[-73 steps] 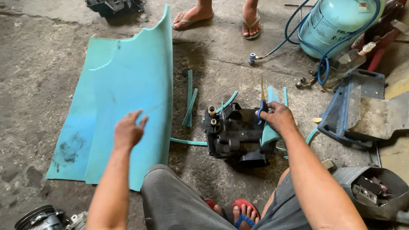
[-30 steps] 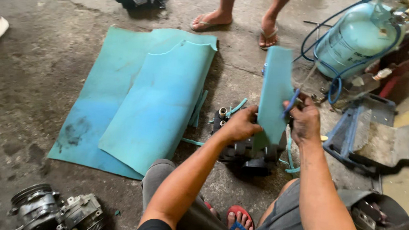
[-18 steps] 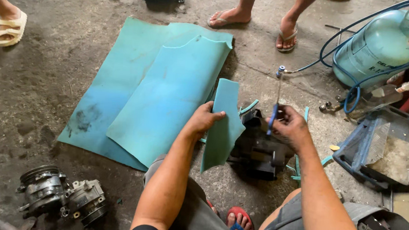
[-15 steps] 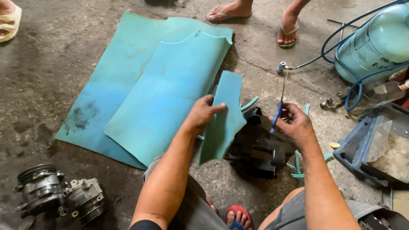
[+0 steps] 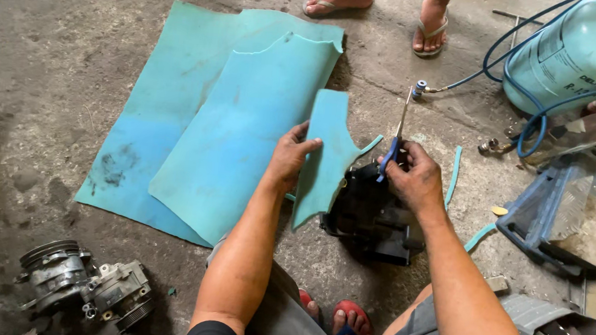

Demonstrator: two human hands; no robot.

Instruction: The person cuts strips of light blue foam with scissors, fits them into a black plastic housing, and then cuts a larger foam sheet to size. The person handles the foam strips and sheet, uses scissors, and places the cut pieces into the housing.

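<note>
Head view:
Cut piece: thin, smooth teal sheet, wavy-edged, long axis upright, above the black metal block.
Left hand: grasping its left edge.
Right hand: clenched on blue-handled scissors, blades pointing away.
Floor: rough grey concrete.

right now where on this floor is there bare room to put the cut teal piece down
Bare concrete lies left of the large teal sheets, above the compressor. A smaller patch lies between the sheets and the blue hose, below the sandalled feet. It is crowded around the black part, and rightward by the gas cylinder and blue tray.
</note>
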